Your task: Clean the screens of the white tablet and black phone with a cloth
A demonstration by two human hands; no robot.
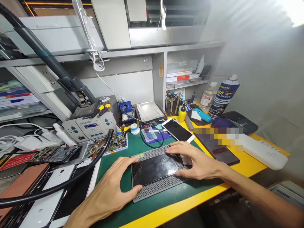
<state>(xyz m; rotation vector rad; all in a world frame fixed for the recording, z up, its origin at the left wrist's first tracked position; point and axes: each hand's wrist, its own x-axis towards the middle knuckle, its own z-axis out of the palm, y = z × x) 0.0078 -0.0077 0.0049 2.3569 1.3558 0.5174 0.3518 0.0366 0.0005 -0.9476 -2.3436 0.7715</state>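
A black smartphone (pixel 154 169) lies screen up on a grey perforated pad (pixel 158 188), its glossy glass showing smudges and a bright reflection. My left hand (pixel 116 182) grips its left end, with the thumb at the near edge and the fingers at the far corner. At the other end, my right hand (pixel 196 160) spans the phone between thumb and fingers. A small whitish piece (pixel 186 159) shows under my right palm; what it is I cannot tell. The pad rests on a green mat (pixel 171 199).
Beyond the pad lie a white phone (pixel 178 129) and a dark phone (pixel 217 148). A black hose (pixel 95 167) curves across the left, over several phone parts. A spray can (pixel 223 98), a yellow bottle (pixel 181 114) and a grey station (pixel 92 126) stand behind.
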